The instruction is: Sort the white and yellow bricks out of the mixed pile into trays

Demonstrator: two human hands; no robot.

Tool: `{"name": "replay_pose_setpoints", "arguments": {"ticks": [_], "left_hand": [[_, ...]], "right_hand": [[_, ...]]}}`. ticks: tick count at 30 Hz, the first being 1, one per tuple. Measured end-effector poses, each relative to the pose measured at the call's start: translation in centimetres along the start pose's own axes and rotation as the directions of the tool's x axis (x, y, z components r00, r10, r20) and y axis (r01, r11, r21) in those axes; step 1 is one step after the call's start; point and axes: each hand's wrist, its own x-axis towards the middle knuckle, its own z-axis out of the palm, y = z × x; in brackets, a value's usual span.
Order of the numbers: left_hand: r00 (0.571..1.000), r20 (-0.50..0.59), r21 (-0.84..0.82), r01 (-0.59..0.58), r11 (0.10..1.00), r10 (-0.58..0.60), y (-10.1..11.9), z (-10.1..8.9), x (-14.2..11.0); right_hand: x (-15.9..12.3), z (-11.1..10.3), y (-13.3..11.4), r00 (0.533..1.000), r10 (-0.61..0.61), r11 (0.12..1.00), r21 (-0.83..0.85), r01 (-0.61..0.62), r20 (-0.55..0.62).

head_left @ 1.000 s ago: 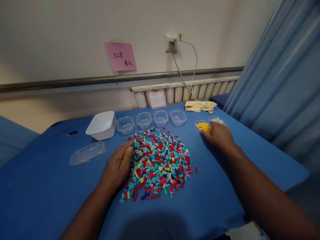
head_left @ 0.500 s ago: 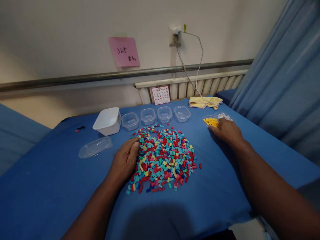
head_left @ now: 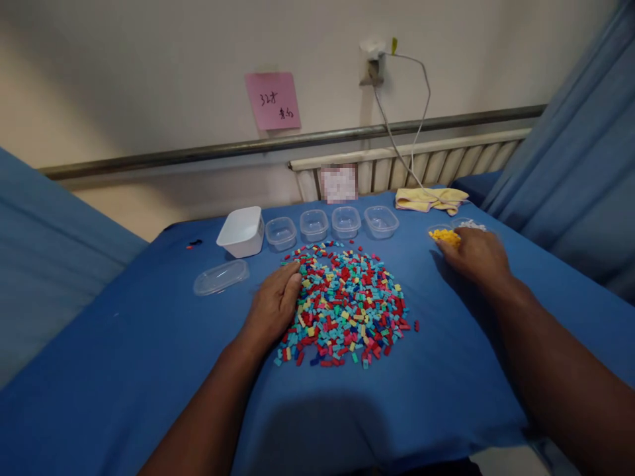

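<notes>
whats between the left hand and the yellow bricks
The head view shows the multicoloured brick pile beside the left hand, then bare blue cloth before the yellow bricks.

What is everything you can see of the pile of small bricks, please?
The pile of small bricks is a loose, roughly round spread of many oblong, plastic-looking pieces: light blue, red, pink, green, dark blue and pale yellow. It lies on the blue cloth, on the near side of the clear containers. One red piece lies apart at its right. The left hand is at its left edge, apparently touching it.
</notes>
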Motion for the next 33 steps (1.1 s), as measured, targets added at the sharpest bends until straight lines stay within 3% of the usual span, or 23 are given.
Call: {"name": "replay_pose_setpoints", "arguments": {"ticks": [2,4,6,9,11,14,19,22,24,27,29,31,33], "left_hand": [[0.996,0.085,0.050,-0.032,0.998,0.028,0.4,0.1,-0.1],[0.972,0.230,0.125,-0.069,0.990,0.039,1.2,0.3,-0.3],[0.924,0.381,0.205,-0.109,0.973,0.023,2.3,0.5,-0.5],[0.851,0.525,0.270,-0.166,0.948,0.000,4.4,0.5,-0.8],[0.816,0.578,0.279,-0.189,0.942,-0.008,5.7,0.3,-1.1],[0.787,0.616,0.258,-0.197,0.946,-0.004,7.0,-0.1,-1.7],[0.771,0.636,0.265,-0.245,0.933,0.022,7.3,0.1,-2.5],[0.789,0.614,0.304,-0.232,0.924,-0.004,6.8,0.3,-2.3],[0.825,0.565,0.300,-0.220,0.928,0.013,6.1,0.0,-1.9],[0.936,0.353,0.362,-0.116,0.925,-0.021,4.0,-1.5,-1.0],[0.982,0.144,0.473,0.043,0.880,-0.126,1.6,-3.0,-0.3],[0.966,-0.007,0.601,0.210,0.771,-0.259,-1.6,-4.7,0.2],[0.908,-0.070,0.674,0.348,0.652,-0.413,-4.7,-6.2,0.6]], "right_hand": [[-0.6,0.1,-1.8,0.987,-0.154,0.981,0.111,0.160,-0.055],[-1.8,0.5,-4.4,0.937,-0.340,0.899,0.264,0.348,-0.079],[-3.5,0.8,-7.5,0.848,-0.526,0.767,0.398,0.504,-0.061],[-6.2,0.8,-11.5,0.672,-0.737,0.608,0.502,0.615,0.069],[-7.6,0.4,-13.2,0.593,-0.794,0.564,0.525,0.637,0.135],[-8.6,-0.3,-14.2,0.521,-0.837,0.518,0.550,0.655,0.168],[-9.1,-0.6,-13.9,0.454,-0.878,0.447,0.597,0.666,0.152],[-8.9,-0.3,-13.5,0.441,-0.888,0.422,0.611,0.670,0.129],[-8.4,-0.1,-13.1,0.465,-0.883,0.397,0.621,0.676,0.058],[-7.4,0.2,-11.9,0.593,-0.800,0.408,0.642,0.649,-0.092],[-6.7,0.4,-10.9,0.687,-0.713,0.452,0.658,0.602,-0.139],[-6.1,0.8,-9.9,0.761,-0.635,0.506,0.673,0.539,-0.132],[-5.6,1.2,-9.1,0.819,-0.566,0.557,0.688,0.465,-0.094]]}}
